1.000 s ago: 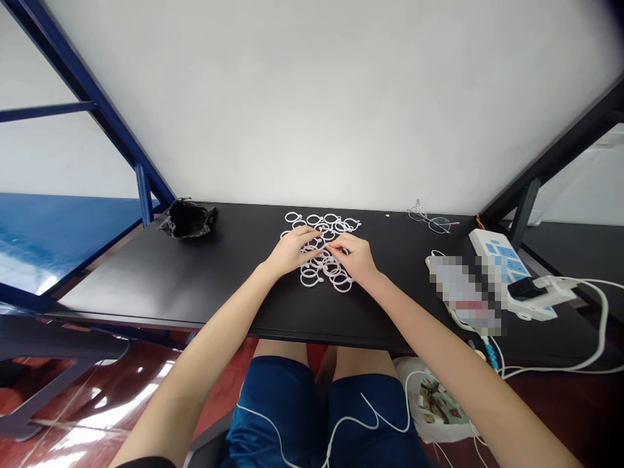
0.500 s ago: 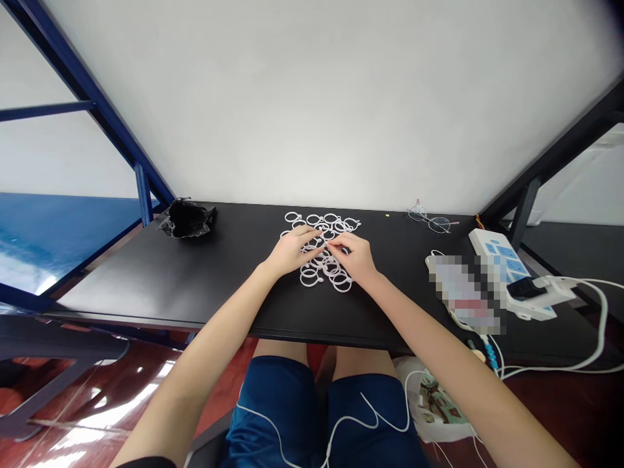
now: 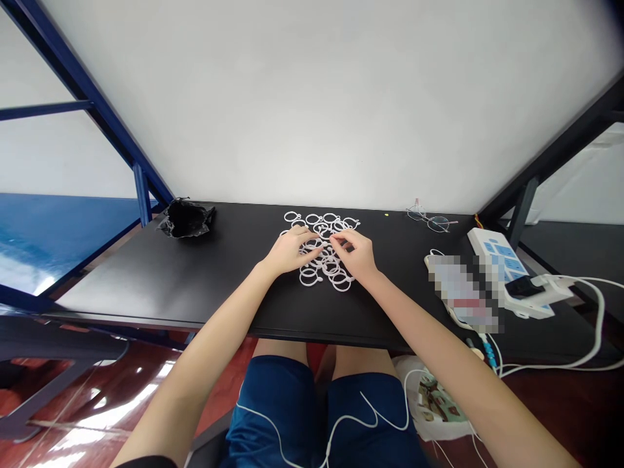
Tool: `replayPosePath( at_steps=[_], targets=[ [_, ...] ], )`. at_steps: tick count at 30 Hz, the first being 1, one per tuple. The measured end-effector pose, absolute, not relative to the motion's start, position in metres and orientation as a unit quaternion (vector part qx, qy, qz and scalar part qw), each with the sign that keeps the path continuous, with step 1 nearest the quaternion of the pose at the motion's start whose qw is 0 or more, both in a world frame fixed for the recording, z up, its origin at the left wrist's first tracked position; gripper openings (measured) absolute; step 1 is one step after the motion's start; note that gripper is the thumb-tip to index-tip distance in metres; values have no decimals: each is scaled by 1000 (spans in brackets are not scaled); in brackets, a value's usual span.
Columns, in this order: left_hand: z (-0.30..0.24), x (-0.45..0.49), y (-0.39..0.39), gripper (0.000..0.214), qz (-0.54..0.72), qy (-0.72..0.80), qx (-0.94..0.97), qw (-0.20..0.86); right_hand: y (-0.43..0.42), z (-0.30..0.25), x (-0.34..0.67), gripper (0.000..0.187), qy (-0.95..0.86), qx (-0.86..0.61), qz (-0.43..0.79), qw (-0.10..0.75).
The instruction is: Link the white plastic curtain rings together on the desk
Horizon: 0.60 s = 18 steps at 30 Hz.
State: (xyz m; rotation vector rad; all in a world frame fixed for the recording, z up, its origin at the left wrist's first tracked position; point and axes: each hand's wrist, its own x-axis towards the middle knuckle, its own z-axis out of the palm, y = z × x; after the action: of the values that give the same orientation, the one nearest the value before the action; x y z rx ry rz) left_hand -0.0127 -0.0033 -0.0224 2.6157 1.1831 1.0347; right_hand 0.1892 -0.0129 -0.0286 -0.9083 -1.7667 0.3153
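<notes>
The white rings are gathered in a loose, overlapping heap at the middle of the counter, apparently so that all can be reached by both hands from the seat. The left hand is laid along the heap's left side with thumb and fingers parted, perhaps so that the rings are steadied. At the right side, the right hand is curled, its thumb and forefinger brought near each other; whether a ring is pinched there cannot be told. Each ring is thin, round and seemingly of smooth plastic, with a small knob on its edge. The counter is matt black and flat, while at its far left a crumpled, glossy black bag is stood with its mouth gaping.
</notes>
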Motion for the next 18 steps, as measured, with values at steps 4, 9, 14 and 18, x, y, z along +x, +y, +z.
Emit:
replayPosePath(
  at_steps=[4,9,14,18],
  targets=[
    [-23,-12,-3,35,308,385,868,57,-12,-29,191,13,-728,-398,133,542],
    [-23,-11,-3,39,301,384,871,62,-11,-32,190,15,-722,-411,138,539],
    [-22,-11,-3,34,307,396,863,58,-12,-31,191,15,-721,-418,138,535],
    [-22,-18,2,27,333,434,837,31,-13,-29,191,15,-722,-413,138,538]
  ],
)
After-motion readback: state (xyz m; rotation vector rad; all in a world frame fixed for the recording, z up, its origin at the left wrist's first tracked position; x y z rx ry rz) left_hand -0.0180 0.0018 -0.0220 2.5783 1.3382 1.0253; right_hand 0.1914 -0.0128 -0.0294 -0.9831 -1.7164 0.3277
